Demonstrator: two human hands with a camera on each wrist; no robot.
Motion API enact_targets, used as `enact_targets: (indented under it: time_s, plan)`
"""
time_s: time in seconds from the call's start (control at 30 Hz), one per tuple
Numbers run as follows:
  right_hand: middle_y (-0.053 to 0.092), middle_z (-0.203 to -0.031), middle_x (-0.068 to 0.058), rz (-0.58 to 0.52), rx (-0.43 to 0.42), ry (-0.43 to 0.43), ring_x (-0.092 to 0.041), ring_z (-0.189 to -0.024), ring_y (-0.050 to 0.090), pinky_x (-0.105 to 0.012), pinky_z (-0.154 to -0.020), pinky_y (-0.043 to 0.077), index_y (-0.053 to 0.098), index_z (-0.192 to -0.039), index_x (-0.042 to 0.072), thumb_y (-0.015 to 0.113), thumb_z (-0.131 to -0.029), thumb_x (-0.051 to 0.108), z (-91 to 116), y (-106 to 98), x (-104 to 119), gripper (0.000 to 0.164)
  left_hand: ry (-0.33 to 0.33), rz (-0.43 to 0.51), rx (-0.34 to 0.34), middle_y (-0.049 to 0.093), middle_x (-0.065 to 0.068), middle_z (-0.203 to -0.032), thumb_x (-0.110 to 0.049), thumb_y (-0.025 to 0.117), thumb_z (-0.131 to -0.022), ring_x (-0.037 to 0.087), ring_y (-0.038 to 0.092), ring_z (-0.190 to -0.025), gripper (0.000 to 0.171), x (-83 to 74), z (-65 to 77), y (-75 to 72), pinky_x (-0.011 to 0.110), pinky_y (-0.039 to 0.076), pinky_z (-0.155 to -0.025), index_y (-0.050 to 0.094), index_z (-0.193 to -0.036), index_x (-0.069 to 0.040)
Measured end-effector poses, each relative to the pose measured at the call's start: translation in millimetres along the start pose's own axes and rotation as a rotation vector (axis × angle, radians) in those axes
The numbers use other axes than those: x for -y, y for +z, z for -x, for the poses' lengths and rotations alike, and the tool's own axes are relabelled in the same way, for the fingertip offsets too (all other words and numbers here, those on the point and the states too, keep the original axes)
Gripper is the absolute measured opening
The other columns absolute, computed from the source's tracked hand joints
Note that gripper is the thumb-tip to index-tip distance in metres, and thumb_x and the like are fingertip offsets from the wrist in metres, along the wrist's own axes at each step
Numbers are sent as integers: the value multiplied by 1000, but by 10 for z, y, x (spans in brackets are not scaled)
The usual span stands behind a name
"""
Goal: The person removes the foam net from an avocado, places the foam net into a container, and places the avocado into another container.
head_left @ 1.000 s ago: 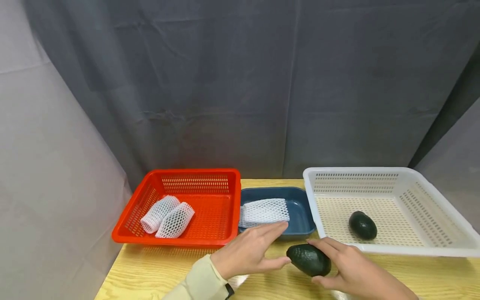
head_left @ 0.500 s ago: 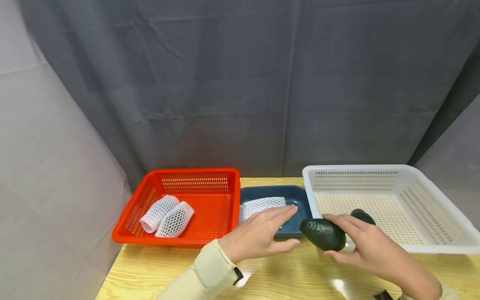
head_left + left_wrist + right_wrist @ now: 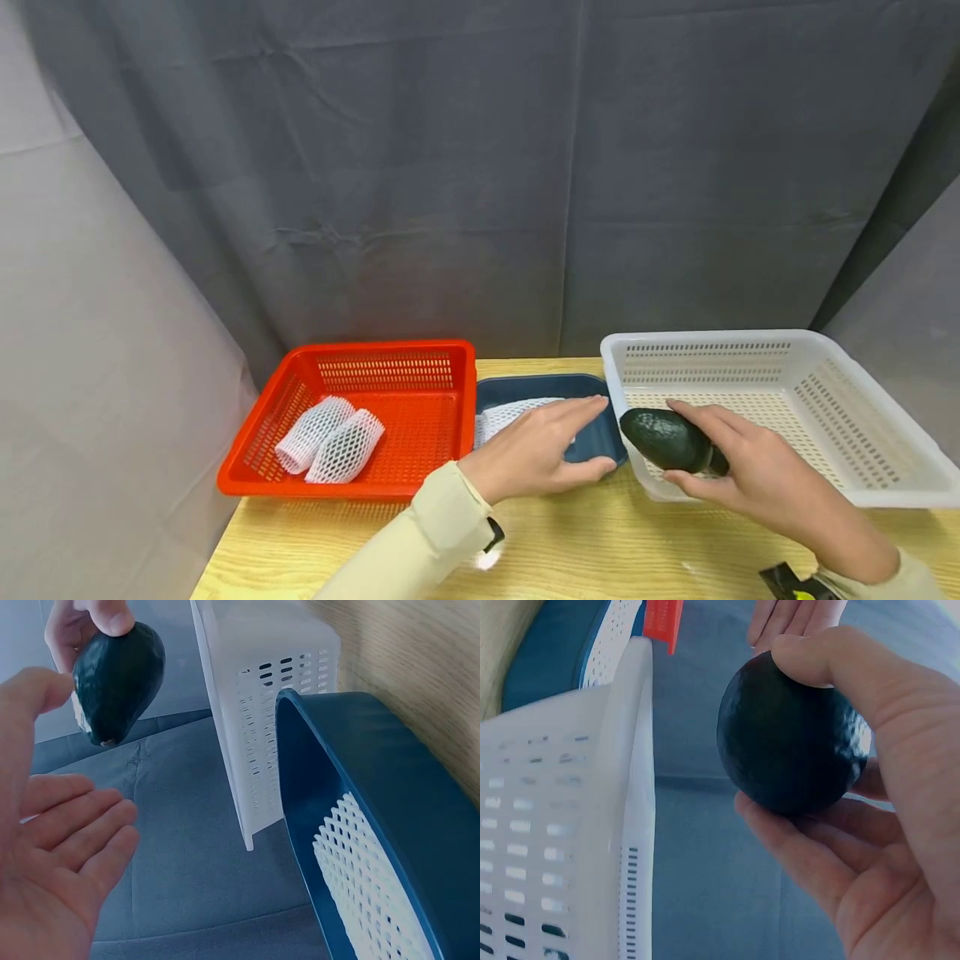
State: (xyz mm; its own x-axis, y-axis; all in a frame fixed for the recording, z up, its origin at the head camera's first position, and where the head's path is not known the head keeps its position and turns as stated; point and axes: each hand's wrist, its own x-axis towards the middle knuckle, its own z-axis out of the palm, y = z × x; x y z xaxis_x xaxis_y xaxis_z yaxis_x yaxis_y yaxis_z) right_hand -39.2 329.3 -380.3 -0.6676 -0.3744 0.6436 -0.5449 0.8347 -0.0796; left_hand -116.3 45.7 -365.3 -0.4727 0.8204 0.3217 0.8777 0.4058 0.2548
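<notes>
My right hand (image 3: 772, 471) grips a dark green avocado (image 3: 666, 439) between thumb and fingers, raised over the near left rim of the white basket (image 3: 705, 336). In the right wrist view its fingers curl around the avocado (image 3: 787, 742). Just behind it, a second avocado (image 3: 718, 462) is mostly hidden in the head view. My left hand (image 3: 542, 450) is held out with straight fingers, holding nothing, in front of the blue tray (image 3: 598, 440). White foam net sleeves (image 3: 513, 412) lie in that tray, partly covered by the hand. The left wrist view shows a gap between left palm and avocado (image 3: 120, 679).
A red basket (image 3: 420, 429) stands on the left with two white foam net sleeves (image 3: 347, 446) in it. Wooden tabletop (image 3: 570, 542) extends in front of the containers. A grey cloth (image 3: 420, 183) hangs behind them.
My right hand has carried the avocado up and to the right, toward the white basket's rim. My left hand has shifted slightly up and right, still with straight fingers.
</notes>
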Motion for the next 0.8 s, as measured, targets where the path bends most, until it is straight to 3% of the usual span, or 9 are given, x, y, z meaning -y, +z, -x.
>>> enact_targets:
  time_s: [0.13,0.37,0.47,0.8]
  plan:
    - [74,-106,-4,4,13,31,-20,-80,73,-17,-65,55,67,-131,10,97,-64,45,9,-2,-50,81,6,-3,-1,55,6,-156,-50,59,-102,16,58,-141,69,12,-77,37,26,47,-117,46,-155,-8]
    - [74,-105,-10,27,24,84,-28,-81,74,-37,-61,59,66,-129,8,99,-59,40,50,28,-160,84,20,-2,1,55,6,-156,-48,60,-102,16,57,-142,69,55,-194,110,25,44,-119,46,-155,-7]
    - [74,-105,-12,35,36,129,-29,-82,74,-39,-62,58,66,-129,8,99,-57,35,66,36,-195,84,18,-3,3,56,6,-156,-48,60,-101,17,57,-141,69,60,-242,138,26,44,-119,46,-155,-7]
    - [75,-104,-19,39,104,235,-29,-80,72,-42,-60,55,65,-123,2,97,-61,32,67,73,-303,75,14,-10,22,56,6,-155,-46,61,-101,16,58,-140,68,70,-371,218,24,44,-118,46,-154,-6]
